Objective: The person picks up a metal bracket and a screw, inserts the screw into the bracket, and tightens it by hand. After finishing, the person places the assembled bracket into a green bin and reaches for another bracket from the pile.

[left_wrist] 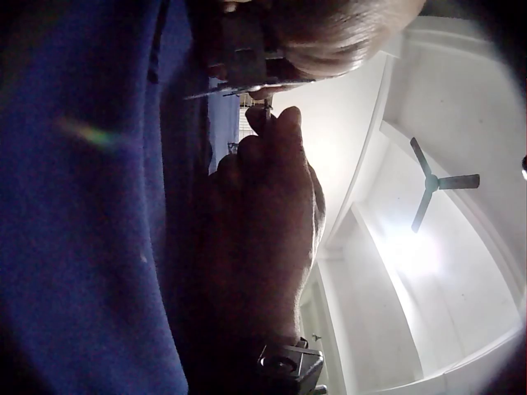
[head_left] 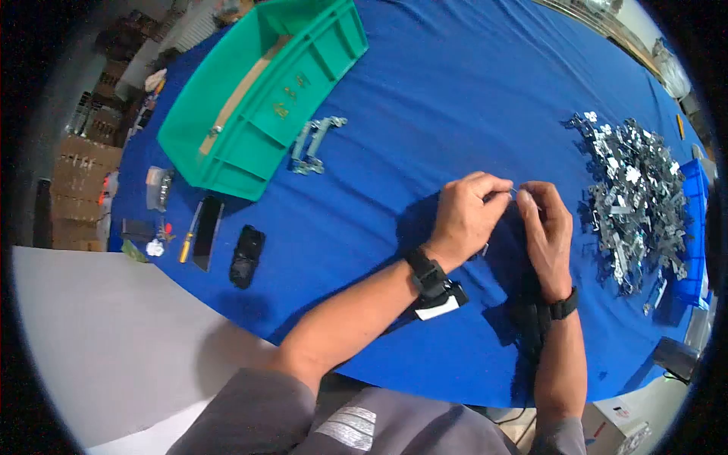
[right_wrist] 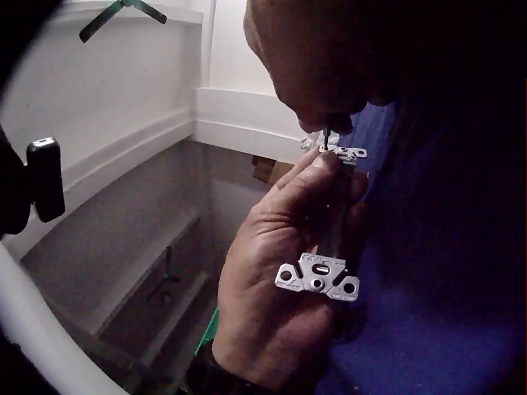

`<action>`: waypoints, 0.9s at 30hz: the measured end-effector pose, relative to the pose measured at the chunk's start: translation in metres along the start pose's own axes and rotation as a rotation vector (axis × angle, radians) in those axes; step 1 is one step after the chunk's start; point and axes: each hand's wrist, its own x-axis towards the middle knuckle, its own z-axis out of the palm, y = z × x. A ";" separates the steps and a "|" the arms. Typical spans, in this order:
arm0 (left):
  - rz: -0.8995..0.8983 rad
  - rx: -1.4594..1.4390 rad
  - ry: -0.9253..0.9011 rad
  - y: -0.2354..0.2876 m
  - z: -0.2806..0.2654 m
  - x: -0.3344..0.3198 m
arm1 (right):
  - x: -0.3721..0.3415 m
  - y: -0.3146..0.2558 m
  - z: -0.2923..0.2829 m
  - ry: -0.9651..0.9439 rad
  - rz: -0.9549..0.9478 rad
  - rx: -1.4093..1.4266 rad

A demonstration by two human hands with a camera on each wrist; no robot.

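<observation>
In the head view the left hand (head_left: 469, 218) and right hand (head_left: 550, 231) meet fingertip to fingertip above the blue cloth. The right wrist view shows the left hand (right_wrist: 276, 255) gripping a long metal bracket (right_wrist: 317, 278), one flat holed end showing by the palm, the other near its thumb. At that far end the right hand (right_wrist: 329, 62) pinches a small thin dark piece (right_wrist: 327, 138), touching the bracket. In the left wrist view both the left hand (left_wrist: 346, 33) and the right hand (left_wrist: 255, 222) are dark, and their held parts are mostly hidden.
A heap of metal parts (head_left: 633, 197) lies at the right, beside a blue tray (head_left: 694, 227). At the upper left stands a green bin (head_left: 303, 98), with two brackets (head_left: 315, 144) next to it. A phone (head_left: 246, 256) and a yellow-handled screwdriver (head_left: 186, 246) lie left.
</observation>
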 end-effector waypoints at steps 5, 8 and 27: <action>0.000 -0.011 -0.010 0.000 -0.001 0.000 | 0.000 0.001 0.002 0.053 -0.035 0.067; -0.032 -0.032 -0.037 0.001 -0.004 -0.002 | 0.001 0.007 -0.001 -0.008 -0.061 -0.047; 0.166 0.710 0.075 -0.046 -0.160 0.065 | 0.004 0.018 -0.012 0.223 -0.117 -0.043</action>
